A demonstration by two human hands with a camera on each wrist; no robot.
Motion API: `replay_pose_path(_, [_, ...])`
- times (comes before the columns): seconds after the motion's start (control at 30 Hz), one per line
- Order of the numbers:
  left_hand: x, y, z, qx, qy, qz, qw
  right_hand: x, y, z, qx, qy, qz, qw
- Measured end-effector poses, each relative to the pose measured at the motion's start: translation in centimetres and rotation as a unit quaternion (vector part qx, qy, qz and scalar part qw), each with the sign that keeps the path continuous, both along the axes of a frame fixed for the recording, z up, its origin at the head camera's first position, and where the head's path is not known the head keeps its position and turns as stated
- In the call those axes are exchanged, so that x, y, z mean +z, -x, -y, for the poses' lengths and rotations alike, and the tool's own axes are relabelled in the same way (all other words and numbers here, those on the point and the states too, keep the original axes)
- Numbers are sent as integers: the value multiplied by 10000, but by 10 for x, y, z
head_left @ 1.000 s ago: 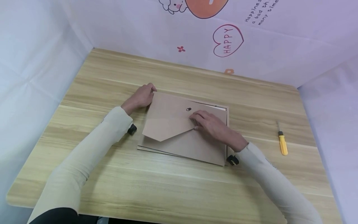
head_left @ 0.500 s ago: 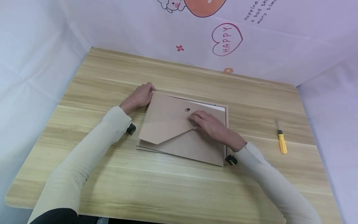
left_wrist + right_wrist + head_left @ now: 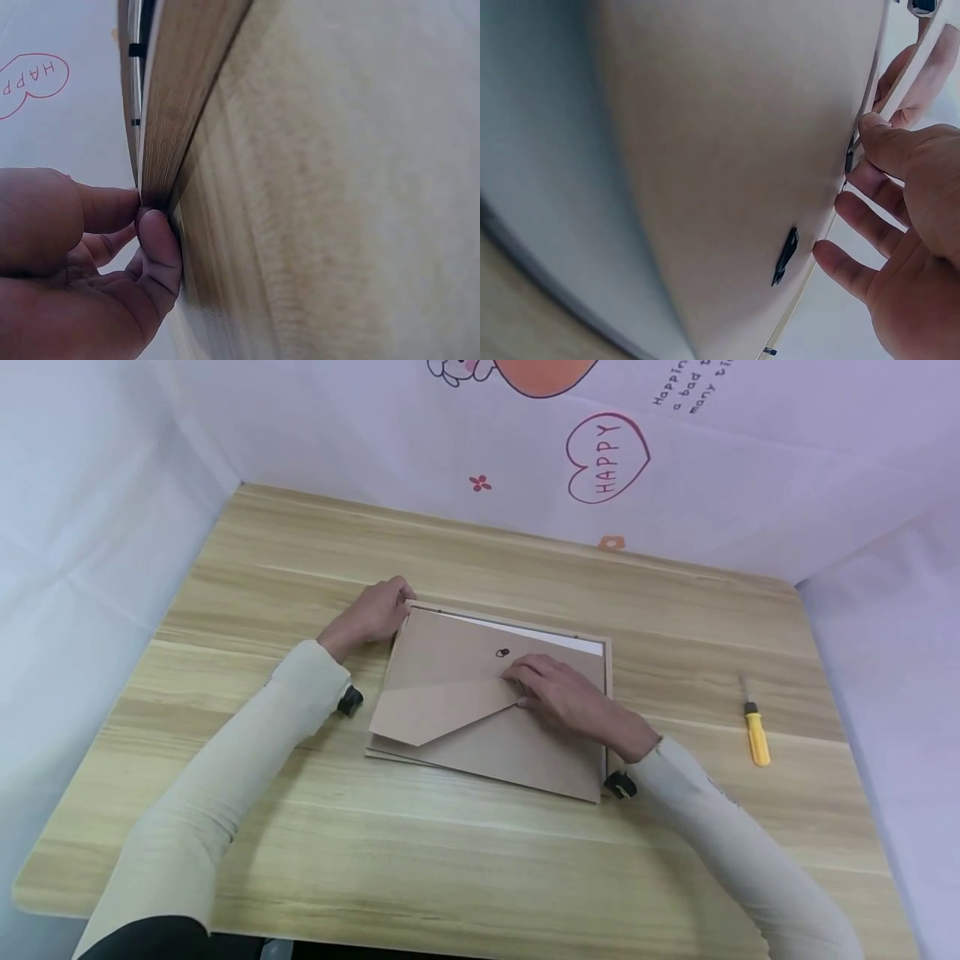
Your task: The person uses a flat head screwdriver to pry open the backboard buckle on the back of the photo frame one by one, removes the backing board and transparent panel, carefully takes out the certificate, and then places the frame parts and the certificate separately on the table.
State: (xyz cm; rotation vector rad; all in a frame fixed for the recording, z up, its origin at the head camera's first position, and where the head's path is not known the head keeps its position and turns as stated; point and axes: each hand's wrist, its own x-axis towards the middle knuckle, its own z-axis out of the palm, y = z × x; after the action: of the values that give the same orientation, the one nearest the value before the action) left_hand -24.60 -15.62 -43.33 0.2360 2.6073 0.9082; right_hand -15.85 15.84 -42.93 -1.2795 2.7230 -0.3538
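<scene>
A picture frame (image 3: pixel 609 660) lies back up on the table, with a brown backing board (image 3: pixel 540 756) over it. A light brown flap with a pointed near edge, seemingly the stand (image 3: pixel 442 710), spreads across the board's left part. Along the far edge a white sheet (image 3: pixel 570 643) shows as a strip between board and frame. My left hand (image 3: pixel 378 610) grips the frame's far left corner, thumb and fingers at its wooden side (image 3: pixel 187 97). My right hand (image 3: pixel 562 693) pinches the stand's edge near the middle. A small black hanger (image 3: pixel 785 255) sits on the board.
A screwdriver (image 3: pixel 757 735) with a yellow handle lies at the right of the wooden table (image 3: pixel 300 827). White printed cloth (image 3: pixel 360 443) stands behind the table's back edge and along both sides.
The board's far left part has shifted toward me and settled inside the frame's rim. More of the white sheet shows along the far edge. Both hands keep nearly the same places.
</scene>
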Motion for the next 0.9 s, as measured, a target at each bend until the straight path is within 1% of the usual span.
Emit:
replay_pose_path(0.07, [0,0,0,-9,-5,-9,10000,0,0,1,-9,-48,1,10000])
replay_pose_path(0.3, [2,-1,1,-23,-8,22,10000,-2,0,4,48,-140,-213,9997])
replay_pose_path(0.47, [1,-1,1,-28,23,-7,10000,-2,-1,3,-27,-146,-83,9999])
replay_pose_path(0.53, [0,-1,1,-44,27,-9,10000,0,-3,1,-125,11,-64,9999])
replay_pose_path(0.57, [0,-1,0,-54,19,2,10000,2,-5,0,-237,133,-39,9996])
replay_pose_path(0.63, [1,-2,0,-72,-4,21,10000,9,-13,-6,-605,457,59,9971])
replay_pose_path(0.7, [1,-2,-1,-77,-24,39,10000,17,-26,-15,-1165,843,314,9891])
replay_pose_path(0.73, [2,-2,-1,-66,-26,54,10000,21,-33,-20,-1472,1023,488,9826])
replay_pose_path(0.83, [2,-2,-1,-12,-12,89,10000,28,-54,-37,-2362,1330,1012,9572])
replay_pose_path(0.9, [1,-1,0,29,-1,98,9999,27,-66,-49,-2805,1269,1254,9431])
